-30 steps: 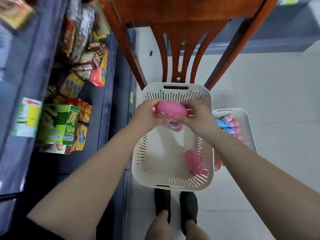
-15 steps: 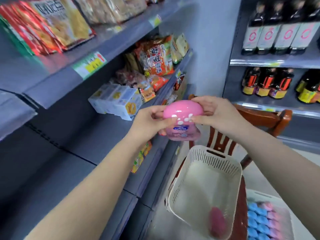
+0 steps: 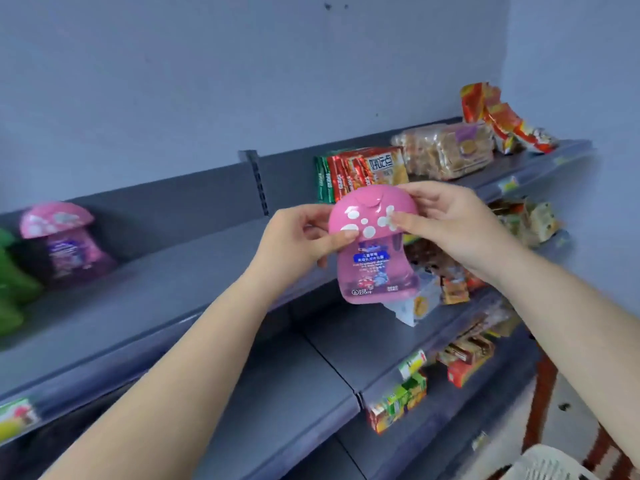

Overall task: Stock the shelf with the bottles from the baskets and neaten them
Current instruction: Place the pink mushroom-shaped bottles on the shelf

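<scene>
Currently my left hand [image 3: 301, 237] and right hand [image 3: 446, 223] each have their grip clamped on the pink mushroom bottle [image 3: 372, 244], pinching its spotted cap from either side. Bottle held in the air before the grey shelf [image 3: 180, 292]; long axis near vertical, cap up, label toward me. Second pink bottle [image 3: 64, 240] stands far left on that shelf.
</scene>
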Tool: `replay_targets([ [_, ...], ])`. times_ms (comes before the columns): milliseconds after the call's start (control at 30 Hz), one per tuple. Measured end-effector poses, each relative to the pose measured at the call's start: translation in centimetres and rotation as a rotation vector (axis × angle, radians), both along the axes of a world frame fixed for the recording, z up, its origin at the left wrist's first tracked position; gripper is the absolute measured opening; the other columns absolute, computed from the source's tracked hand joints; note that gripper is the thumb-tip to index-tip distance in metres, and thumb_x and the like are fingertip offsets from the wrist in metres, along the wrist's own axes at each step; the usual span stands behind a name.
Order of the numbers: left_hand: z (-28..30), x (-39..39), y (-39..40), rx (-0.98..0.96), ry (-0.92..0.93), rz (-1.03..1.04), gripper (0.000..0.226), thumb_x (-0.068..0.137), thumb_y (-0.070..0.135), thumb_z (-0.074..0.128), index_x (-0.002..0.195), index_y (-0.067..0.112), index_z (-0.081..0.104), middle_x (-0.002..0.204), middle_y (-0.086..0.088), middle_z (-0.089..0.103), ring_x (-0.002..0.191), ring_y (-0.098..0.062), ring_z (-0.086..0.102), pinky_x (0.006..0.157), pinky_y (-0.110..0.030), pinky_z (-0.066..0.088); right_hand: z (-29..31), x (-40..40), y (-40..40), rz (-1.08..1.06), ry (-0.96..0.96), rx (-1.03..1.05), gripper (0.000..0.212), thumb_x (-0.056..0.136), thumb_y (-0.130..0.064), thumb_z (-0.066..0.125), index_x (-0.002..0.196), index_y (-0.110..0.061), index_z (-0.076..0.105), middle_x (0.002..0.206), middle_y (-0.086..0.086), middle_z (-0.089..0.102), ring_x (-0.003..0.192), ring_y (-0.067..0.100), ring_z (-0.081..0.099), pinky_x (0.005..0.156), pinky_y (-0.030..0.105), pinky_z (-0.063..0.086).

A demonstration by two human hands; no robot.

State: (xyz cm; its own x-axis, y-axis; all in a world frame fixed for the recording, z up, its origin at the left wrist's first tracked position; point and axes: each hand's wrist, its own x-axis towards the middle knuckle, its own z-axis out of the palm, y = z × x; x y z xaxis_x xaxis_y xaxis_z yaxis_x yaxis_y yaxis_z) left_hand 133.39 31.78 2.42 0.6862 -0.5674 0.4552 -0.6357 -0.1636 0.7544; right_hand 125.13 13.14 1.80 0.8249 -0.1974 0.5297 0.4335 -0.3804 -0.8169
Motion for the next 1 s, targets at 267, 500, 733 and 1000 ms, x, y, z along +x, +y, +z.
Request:
replay_targets([
  [267,4.9,2.9,13.3,-0.034,-0.132,0.234,0.014,0.078,0.021,0.073,0.089,0.025,0.066,0.066,0.005,0.069,0.048,-0.012,0.056,0.053,-0.022,0.050,5.1,6.8,11.6,0.262,-0.106,-0.047,0.045,0.050,-0.034,0.076,0.094,-0.034,0.065,0.090,-0.020,0.071,0.088,0.001,0.067,0.077,0.015,0.052],
  [500,8.0,5.3,23.6,0.117,-0.238,0.431,0.018,0.079,0.029,0.072,0.089,0.014,0.070,0.054,0.011,0.065,0.045,-0.002,0.057,0.052,-0.010,0.044,7.4,12.3,21.2,0.420,-0.106,-0.074,0.042,0.052,-0.038,0.074,0.092,-0.033,0.065,0.092,-0.018,0.072,0.092,0.002,0.067,0.082,0.017,0.052],
  [733,11.1,10.0,31.1,0.450,-0.322,0.609,0.043,0.078,0.042,0.071,0.088,0.000,0.068,0.070,-0.015,0.061,0.060,-0.016,0.042,0.057,-0.027,0.032,8.6,18.5,28.7,0.415,-0.106,-0.157,0.035,0.069,-0.031,0.076,0.101,-0.030,0.063,0.105,-0.007,0.069,0.103,0.016,0.064,0.093,0.030,0.050],
  [1000,11.8,16.5,34.8,0.697,-0.250,0.639,0.044,0.077,0.041,0.073,0.096,0.000,0.069,0.091,-0.017,0.069,0.069,-0.019,0.051,0.064,-0.029,0.039,7.5,26.2,33.1,0.361,-0.043,-0.292,0.043,0.077,-0.025,0.075,0.115,-0.017,0.059,0.114,0.002,0.064,0.108,0.019,0.060,0.095,0.032,0.046],
])
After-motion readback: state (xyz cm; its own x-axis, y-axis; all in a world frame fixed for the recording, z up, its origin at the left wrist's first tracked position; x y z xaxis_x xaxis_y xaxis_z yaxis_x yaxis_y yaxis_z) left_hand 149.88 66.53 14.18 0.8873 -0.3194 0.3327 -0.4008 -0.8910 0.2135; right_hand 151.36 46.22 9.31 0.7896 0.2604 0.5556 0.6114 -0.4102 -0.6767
